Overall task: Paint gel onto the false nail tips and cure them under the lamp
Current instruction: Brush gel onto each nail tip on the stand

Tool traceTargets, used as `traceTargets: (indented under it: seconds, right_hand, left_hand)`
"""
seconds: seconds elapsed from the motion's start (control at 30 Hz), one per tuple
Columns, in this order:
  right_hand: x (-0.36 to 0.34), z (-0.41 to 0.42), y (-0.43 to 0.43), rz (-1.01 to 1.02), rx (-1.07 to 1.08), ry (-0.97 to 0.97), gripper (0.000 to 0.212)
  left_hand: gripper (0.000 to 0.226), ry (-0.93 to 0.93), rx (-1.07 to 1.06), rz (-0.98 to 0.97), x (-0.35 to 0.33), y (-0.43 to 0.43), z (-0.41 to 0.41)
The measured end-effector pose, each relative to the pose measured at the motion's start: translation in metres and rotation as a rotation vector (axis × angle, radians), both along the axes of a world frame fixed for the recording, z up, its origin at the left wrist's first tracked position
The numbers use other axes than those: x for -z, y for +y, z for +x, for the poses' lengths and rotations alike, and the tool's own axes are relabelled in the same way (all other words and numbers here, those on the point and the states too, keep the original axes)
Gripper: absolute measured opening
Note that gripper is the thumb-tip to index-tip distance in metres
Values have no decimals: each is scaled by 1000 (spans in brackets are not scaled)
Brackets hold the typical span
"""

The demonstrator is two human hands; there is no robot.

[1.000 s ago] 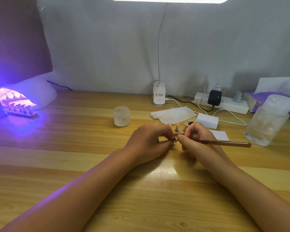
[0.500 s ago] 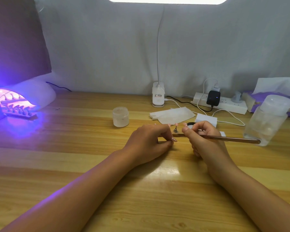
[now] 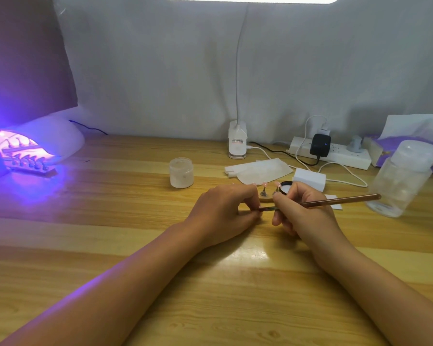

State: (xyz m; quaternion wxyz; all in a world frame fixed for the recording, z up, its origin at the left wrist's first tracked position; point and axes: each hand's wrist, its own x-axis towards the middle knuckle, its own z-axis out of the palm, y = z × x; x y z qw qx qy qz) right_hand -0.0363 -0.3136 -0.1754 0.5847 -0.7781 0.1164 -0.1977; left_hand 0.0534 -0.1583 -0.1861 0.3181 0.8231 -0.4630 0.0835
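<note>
Painting step. Left hand (image 3: 225, 211) pinched a hidden nail tip; right hand (image 3: 304, 212) gripped brush (image 3: 335, 201), bristles there. Next, probably: lit lamp (image 3: 50, 138), far left.

Copper-brown brush (image 3: 335, 202), pink nail tips (image 3: 265, 184), violet-glowing white curing lamp (image 3: 35, 146), striped honey-wood table (image 3: 135, 245), frosted white jar (image 3: 181, 172)

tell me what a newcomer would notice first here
The curing lamp at far left, glowing violet over a rack of nail tips at its mouth. Then, at centre, the right hand holds a brush whose tip meets the pinched fingers of the left hand; what they pinch is hidden.
</note>
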Motion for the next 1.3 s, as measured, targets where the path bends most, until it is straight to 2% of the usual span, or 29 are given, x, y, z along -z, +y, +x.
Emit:
traceTargets:
  seconds: [0.2, 0.77, 1.03, 1.3]
  right_hand:
    - [1, -1, 1, -72, 17, 18, 19]
    - [0, 0, -1, -92, 88, 12, 20]
    - [-1, -2, -1, -1, 75, -54, 35]
    - [-5, -4, 1, 104, -35, -107, 24]
  left_hand:
    - [7, -8, 2, 14, -1, 0, -1]
    - [7, -15, -8, 2, 1, 0, 1]
    - [7, 2, -6, -16, 5, -1, 4]
    - [8, 0, 5, -38, 6, -1, 6]
